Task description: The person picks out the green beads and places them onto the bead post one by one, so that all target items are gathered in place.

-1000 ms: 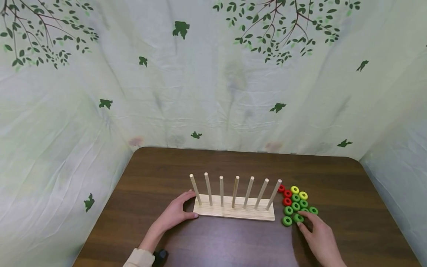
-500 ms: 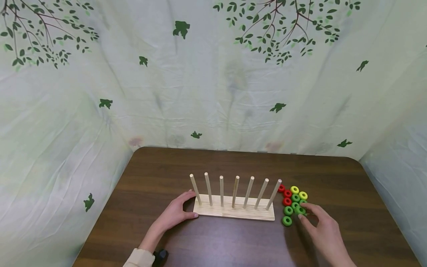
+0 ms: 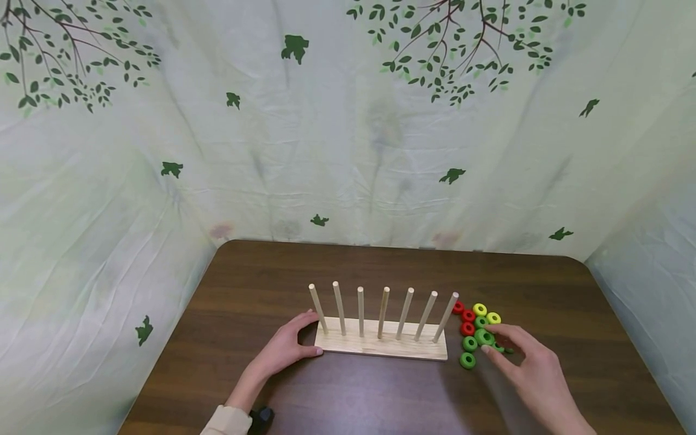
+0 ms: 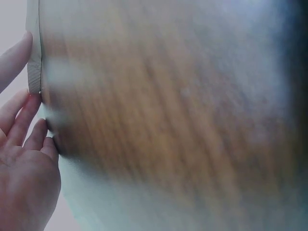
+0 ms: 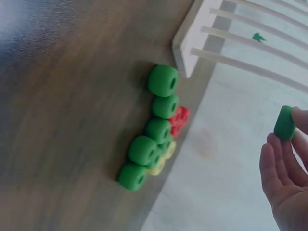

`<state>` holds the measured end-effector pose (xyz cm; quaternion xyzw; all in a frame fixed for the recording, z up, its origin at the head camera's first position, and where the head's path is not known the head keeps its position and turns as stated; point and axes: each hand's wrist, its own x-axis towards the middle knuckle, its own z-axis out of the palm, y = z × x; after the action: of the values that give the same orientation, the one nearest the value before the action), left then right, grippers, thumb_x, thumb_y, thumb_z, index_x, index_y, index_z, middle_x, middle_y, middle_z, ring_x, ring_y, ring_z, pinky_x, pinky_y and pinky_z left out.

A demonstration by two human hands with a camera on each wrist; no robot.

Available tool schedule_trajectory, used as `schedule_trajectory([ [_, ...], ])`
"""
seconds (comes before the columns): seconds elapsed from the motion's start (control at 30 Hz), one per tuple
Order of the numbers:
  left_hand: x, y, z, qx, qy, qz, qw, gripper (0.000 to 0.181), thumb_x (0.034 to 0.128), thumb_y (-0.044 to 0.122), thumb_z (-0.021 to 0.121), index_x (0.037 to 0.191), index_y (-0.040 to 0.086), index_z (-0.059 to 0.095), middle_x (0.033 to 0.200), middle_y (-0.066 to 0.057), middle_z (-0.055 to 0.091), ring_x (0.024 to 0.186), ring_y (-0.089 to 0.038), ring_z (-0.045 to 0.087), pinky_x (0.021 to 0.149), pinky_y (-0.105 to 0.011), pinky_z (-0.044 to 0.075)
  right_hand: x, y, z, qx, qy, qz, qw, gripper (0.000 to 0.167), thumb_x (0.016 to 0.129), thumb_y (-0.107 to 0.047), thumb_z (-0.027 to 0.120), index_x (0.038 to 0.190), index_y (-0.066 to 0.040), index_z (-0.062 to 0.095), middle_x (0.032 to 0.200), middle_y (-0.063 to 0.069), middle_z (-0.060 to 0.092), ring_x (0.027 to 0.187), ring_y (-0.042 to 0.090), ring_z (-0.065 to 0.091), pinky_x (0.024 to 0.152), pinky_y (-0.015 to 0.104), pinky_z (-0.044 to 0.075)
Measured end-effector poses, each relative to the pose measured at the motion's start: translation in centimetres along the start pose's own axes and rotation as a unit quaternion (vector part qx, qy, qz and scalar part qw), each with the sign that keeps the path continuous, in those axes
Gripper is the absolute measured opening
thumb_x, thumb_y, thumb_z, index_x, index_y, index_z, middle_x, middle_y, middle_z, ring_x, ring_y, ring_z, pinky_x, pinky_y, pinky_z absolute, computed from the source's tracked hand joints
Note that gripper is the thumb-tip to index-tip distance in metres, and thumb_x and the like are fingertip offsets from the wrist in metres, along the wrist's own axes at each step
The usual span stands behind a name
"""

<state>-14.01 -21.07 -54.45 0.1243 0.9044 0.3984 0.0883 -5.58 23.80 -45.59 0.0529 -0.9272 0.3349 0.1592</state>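
Note:
A wooden peg board (image 3: pixel 375 346) with a row of several upright dowels lies on the table, no rings on its pegs. My left hand (image 3: pixel 287 343) holds its left end, thumb at the front corner and fingers at the back. In the left wrist view, fingers (image 4: pixel 30 111) touch the board's end (image 4: pixel 34 72). My right hand (image 3: pixel 535 367) pinches a green ring (image 5: pixel 285 124) between thumb and fingertips, raised above the table. Below and beside it lie several green rings (image 5: pixel 163 81), several red rings (image 5: pixel 179 120) and two yellow rings (image 3: pixel 493 322); the hand covers some green ones.
The brown table (image 3: pixel 272 272) has rounded far corners. A pale cloth (image 3: pixel 348 139) with printed leaves and branches hangs behind and at the sides. Near the left sleeve (image 3: pixel 228 420) is a small black object (image 3: pixel 263 417).
My right hand has lifted the green ring from the front of the cluster and moved it up and slightly away. My left hand and the peg board have stayed in place.

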Motion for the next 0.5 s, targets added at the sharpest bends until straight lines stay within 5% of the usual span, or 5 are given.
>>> schedule_trajectory([
  [0.5,-0.1,0.1,-0.1,-0.003,0.002,0.005,1.0000,0.069,0.0726,0.026,0.088,0.134,0.013,0.059,0.146,-0.013,0.048,0.138,-0.030,0.039,0.107,-0.052,0.035,1.3,-3.2,-1.0,0.073,-0.021,-0.115,0.9904,0.047,0.071,-0.008,0.088,0.110,-0.026,0.070,0.098,-0.014,0.066,0.084,0.004,0.063,0.072,0.009,0.045],
])
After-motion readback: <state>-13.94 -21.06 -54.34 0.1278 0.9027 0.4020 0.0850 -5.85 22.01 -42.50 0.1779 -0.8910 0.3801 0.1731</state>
